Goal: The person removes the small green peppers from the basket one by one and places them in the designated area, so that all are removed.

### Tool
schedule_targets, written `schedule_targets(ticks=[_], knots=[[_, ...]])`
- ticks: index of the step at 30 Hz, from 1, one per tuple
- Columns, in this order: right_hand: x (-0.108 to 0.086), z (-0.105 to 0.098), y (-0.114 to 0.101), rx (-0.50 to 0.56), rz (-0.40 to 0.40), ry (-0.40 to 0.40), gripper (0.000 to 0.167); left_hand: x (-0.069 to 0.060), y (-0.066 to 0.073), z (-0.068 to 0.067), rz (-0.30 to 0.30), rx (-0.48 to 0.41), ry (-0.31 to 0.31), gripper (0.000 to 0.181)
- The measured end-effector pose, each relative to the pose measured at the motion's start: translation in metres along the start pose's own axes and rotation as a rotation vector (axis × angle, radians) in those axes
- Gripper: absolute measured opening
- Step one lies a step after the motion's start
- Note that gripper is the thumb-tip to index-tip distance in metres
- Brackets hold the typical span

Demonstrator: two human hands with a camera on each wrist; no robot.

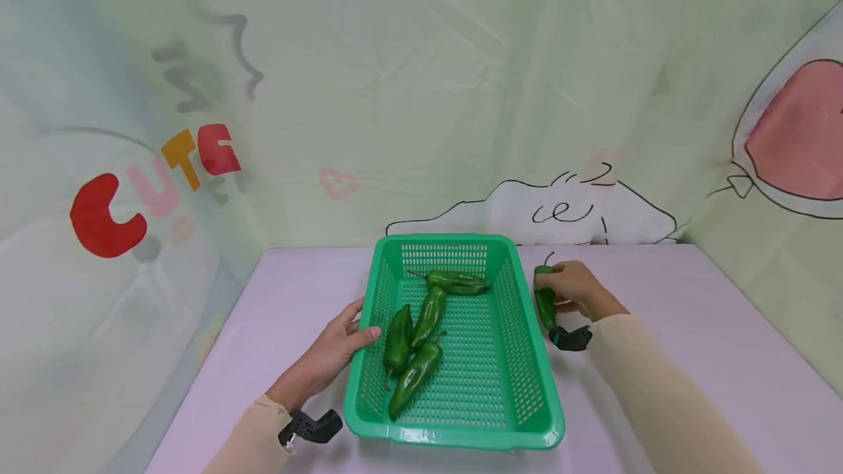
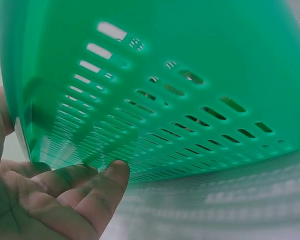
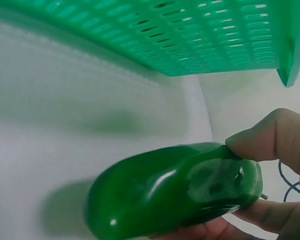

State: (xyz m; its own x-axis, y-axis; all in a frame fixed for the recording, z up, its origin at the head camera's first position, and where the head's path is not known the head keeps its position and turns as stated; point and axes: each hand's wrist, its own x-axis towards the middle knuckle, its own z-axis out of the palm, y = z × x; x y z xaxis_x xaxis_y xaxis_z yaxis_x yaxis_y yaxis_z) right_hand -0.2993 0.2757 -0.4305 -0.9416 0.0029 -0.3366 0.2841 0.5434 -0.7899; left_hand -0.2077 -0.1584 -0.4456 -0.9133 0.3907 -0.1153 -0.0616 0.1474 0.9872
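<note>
A green plastic basket (image 1: 454,439) with slotted walls stands in the middle of the table, several green peppers (image 1: 431,317) lying in its left and far parts. My left hand (image 1: 336,350) grips the basket's left side, thumb over the rim and fingers against the outer wall, as the left wrist view (image 2: 65,195) also shows. Just outside the right wall, my right hand (image 1: 571,285) pinches a green pepper (image 3: 175,185) near its stem end between thumb and fingers. This pepper points stem up and away in the head view, its blunt tip toward me.
The pale lilac table (image 1: 658,328) extends on both sides of the basket. Behind it hangs a printed cloth backdrop (image 1: 421,115) that also closes off the left and right. Each wrist wears a black device (image 1: 309,426).
</note>
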Motion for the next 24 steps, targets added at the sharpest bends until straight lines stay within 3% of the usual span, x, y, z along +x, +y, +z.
schedule_targets(ticks=[6, 24], knots=[[0.005, 0.004, 0.005, -0.051, 0.005, 0.02, 0.038, 0.001, -0.003, -0.001, 0.013, -0.02, -0.016, 0.071], [0.006, 0.012, -0.004, -0.207, 0.042, 0.071, 0.037, 0.002, -0.003, -0.002, 0.009, -0.022, -0.009, 0.071]])
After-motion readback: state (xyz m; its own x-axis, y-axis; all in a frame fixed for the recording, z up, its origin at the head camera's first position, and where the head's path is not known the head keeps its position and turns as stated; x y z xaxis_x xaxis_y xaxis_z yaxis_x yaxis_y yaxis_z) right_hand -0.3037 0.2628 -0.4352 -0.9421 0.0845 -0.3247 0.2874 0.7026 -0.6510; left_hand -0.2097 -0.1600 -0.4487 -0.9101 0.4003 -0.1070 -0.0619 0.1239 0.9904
